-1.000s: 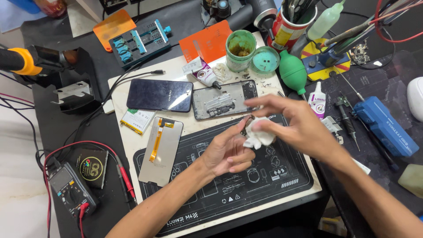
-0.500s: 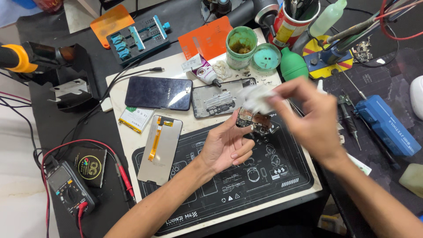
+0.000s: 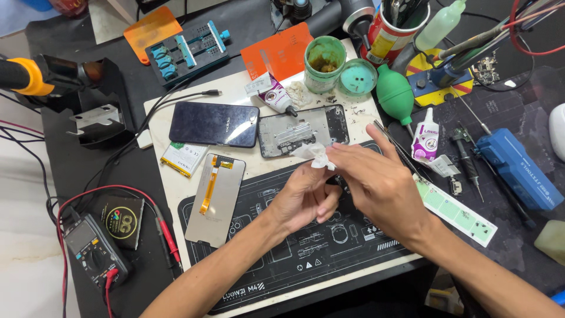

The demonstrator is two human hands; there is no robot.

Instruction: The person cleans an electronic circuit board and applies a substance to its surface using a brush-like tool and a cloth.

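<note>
A dark worktop carries a white rectangular board with a black printed repair mat laid across its near half. Both of the person's forearms come in from the bottom edge and meet over the mat's upper edge.

The right hand is curled, its thumb and forefinger pinched on a small crumpled white tissue. The left hand is half closed just beneath, fingertips bunched up against the same wad, so the tissue sits gripped between the two hands, just in front of the grey phone frame. Whether anything smaller lies inside the left hand's fingers cannot be told.

On the board behind the hands lie a dark blue glossy phone back cover and, beside it to the right, the grey metal phone middle frame. Nearer the person's left, a grey display panel with an orange flex ribbon lies face down, partly over the mat's corner.

A blue rectangular tool case lies well to the right on the dark worktop, and a black multimeter with red leads sits at the near left. Behind the board stand an orange plastic sheet, a green rubber dust blower bulb and a green-stained open jar with its round lid beside it. A small white glue bottle lies just right of the board.
</note>
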